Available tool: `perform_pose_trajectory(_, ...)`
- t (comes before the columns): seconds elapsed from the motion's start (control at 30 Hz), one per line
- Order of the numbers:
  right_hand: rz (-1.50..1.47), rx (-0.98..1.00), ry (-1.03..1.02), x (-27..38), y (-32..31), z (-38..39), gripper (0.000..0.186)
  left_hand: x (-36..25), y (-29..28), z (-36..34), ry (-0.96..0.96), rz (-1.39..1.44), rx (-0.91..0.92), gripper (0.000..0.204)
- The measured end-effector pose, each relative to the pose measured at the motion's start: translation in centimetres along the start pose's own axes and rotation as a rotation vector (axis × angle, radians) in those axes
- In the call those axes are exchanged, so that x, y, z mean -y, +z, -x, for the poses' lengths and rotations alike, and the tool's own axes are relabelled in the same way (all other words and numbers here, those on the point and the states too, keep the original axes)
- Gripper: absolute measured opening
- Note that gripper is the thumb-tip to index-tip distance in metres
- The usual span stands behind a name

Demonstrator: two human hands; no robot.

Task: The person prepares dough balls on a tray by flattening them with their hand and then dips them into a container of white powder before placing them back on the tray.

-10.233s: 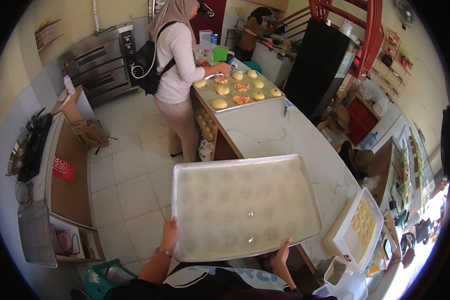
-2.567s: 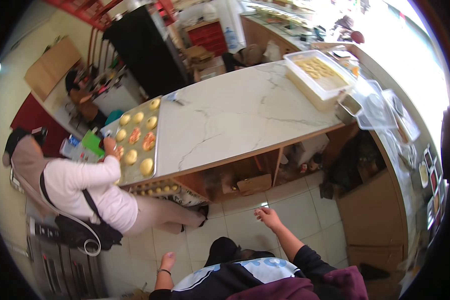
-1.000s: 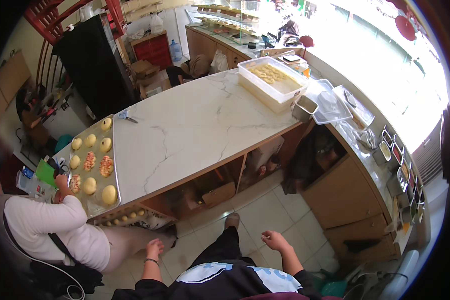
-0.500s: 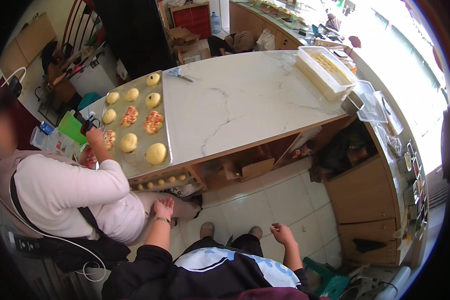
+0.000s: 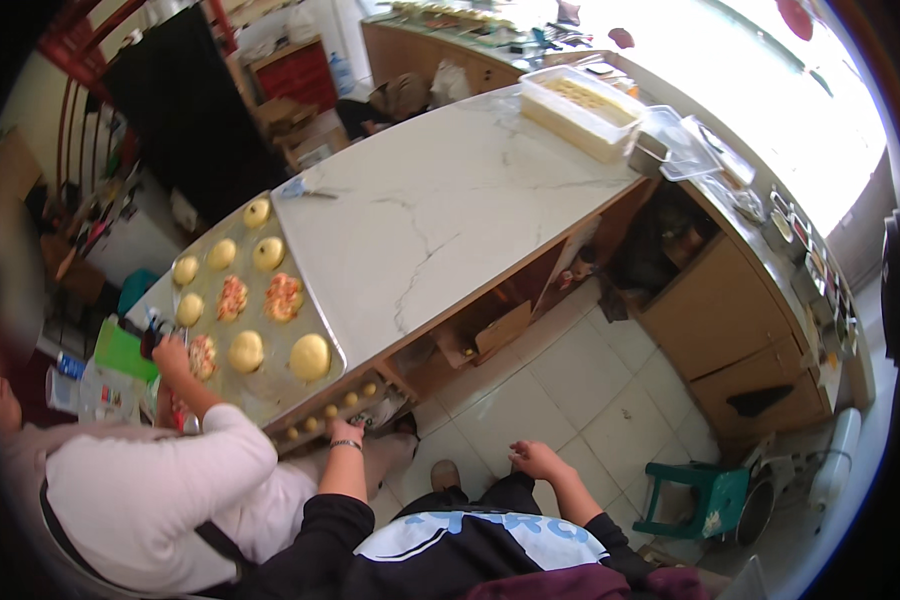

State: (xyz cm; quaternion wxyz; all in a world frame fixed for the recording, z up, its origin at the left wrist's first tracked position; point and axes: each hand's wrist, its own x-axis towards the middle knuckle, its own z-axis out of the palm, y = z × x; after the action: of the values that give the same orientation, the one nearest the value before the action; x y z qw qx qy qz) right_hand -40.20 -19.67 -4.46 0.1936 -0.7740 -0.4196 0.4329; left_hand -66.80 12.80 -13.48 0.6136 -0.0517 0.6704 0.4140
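On the white marbled counter (image 5: pixel 370 270), at left, a rectangular metal tray (image 5: pixel 275 340) under round yellow buns (image 5: pixel 310 358); at far right, a rectangular translucent plastic tub (image 5: pixel 570 130). Below the tray, inside the counter, small round yellow dough balls (image 5: pixel 331 411), with the bare left hand (image 5: pixel 346 432) just before them, contact unclear.

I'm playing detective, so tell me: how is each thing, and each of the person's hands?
Left hand: beside small buns, grip hidden
Right hand: loosely curled, nothing seen in it
Small buns: lined up under the counter
Tray: on the counter, holding bigger buns
Red-speckled bun: topped
Plastic tub: uncovered
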Motion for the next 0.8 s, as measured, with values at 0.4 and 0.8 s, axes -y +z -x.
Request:
perform_pose_trajectory(0.4, 0.129, 0.005, 0.268, -7.1, -1.2, 0.9, 0.041, -5.1, -6.6, -10.0, 0.182, 0.134, 0.289, 0.060)
perform_pose_trajectory(0.8, -0.333, 0.046, 0.042, 4.1, 7.3, -18.7, 0.050, -10.6, -16.3, -6.6, 0.126, 0.506, 0.113, 0.054)
